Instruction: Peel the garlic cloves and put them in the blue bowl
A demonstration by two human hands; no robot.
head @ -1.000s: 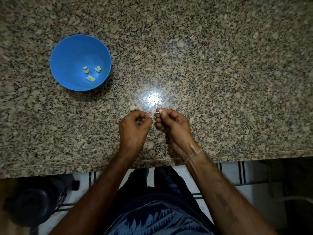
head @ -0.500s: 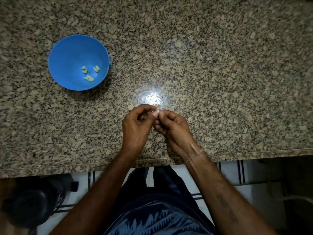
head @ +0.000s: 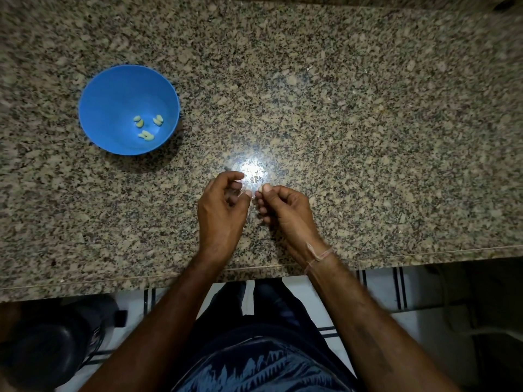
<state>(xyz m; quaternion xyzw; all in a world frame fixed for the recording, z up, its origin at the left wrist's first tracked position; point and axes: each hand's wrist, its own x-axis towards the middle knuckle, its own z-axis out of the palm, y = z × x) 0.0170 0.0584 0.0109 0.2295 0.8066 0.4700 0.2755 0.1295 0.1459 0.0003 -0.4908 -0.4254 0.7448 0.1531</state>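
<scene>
Head view: right hand (head: 283, 210) pinching garlic clove (head: 259, 189), left hand (head: 223, 210) curled, hold unclear; peel gently, without crushing.

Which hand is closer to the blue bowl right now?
Left. The left hand hovers over the granite countertop, right of the blue bowl and nearer the person. The right hand, pinching a small garlic clove, is beside it, farther from the bowl.

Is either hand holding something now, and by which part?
The right hand pinches a small pale garlic clove at the tips of its fingers; only one end shows. Whether the left hand holds anything in its curled fingers cannot be told.
</scene>
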